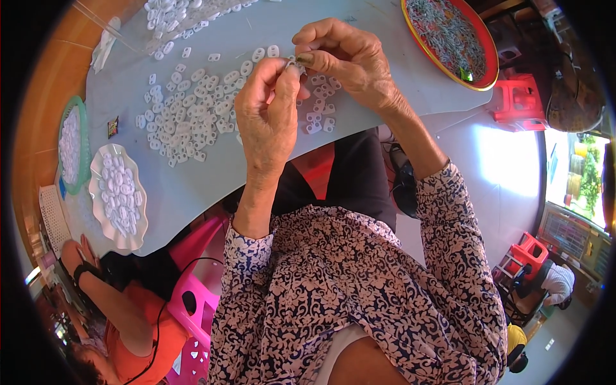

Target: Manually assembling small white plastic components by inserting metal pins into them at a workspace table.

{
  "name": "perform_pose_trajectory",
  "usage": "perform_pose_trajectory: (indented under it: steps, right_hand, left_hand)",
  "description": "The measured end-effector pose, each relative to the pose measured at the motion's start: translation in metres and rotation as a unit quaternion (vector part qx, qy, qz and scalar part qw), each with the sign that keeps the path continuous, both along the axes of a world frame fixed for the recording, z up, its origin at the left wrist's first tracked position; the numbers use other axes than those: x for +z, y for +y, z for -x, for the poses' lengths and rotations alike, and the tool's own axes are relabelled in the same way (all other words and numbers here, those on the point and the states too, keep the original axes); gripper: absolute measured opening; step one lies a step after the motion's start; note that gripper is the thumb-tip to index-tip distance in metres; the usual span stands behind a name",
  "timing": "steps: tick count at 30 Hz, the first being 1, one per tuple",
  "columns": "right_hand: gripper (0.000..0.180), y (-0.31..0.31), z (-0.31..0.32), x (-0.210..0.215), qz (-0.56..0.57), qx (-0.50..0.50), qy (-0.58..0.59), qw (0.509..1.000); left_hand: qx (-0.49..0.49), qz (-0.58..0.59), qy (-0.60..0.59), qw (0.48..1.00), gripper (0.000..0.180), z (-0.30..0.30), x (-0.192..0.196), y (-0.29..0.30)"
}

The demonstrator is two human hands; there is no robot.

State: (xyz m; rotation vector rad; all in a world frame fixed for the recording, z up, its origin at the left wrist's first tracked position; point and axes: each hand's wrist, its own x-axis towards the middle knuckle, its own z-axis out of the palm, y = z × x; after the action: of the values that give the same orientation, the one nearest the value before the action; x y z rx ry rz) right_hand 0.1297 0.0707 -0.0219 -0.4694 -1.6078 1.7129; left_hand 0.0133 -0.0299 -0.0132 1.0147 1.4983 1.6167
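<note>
My left hand (268,112) is closed in a pinch, with a small whitish plastic piece (294,63) at its fingertips. Right against it, the thumb and fingers of my right hand (353,64) are pinched together at the same spot. What the right fingers hold is too small to make out. Below both hands, many small white plastic pieces (192,109) with two holes each lie spread over the grey table (212,186). A smaller group of these pieces (316,117) lies beneath my right hand.
A red round tray (491,54) of thin grey metal bits sits at the far right. At the left stand a scalloped white dish (142,221) and a green basket (82,141), both holding white pieces. A co-worker in orange (141,321) sits lower left by a pink chair (192,301).
</note>
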Motion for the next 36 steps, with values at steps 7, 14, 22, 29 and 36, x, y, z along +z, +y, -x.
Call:
perform_pose_trajectory:
  steps: [7,14,22,29,36]
  right_hand:
    - [0.017,-0.002,-0.001,0.009,-0.003,0.01,-0.07,0.997]
    - [0.02,-0.005,-0.003,0.012,-0.021,0.008,-0.099,0.995]
    - [0.02,-0.004,-0.002,0.01,-0.049,-0.038,-0.142,0.988]
    - [0.02,-0.005,-0.004,0.009,-0.058,-0.021,-0.116,0.991]
    - [0.02,-0.008,-0.003,0.013,-0.103,-0.034,-0.142,0.984]
  left_hand:
    - [-0.042,-0.004,-0.008,0.999,0.02,0.007,-0.004,-0.002]
    - [-0.078,-0.029,-0.076,0.994,0.019,0.005,-0.004,-0.001]
    - [-0.03,-0.003,-0.042,0.999,0.016,0.0,-0.001,0.0]
    - [-0.051,0.008,-0.095,0.994,0.014,0.009,-0.008,-0.002]
    - [-0.049,-0.041,-0.015,0.998,0.014,0.005,-0.007,-0.002]
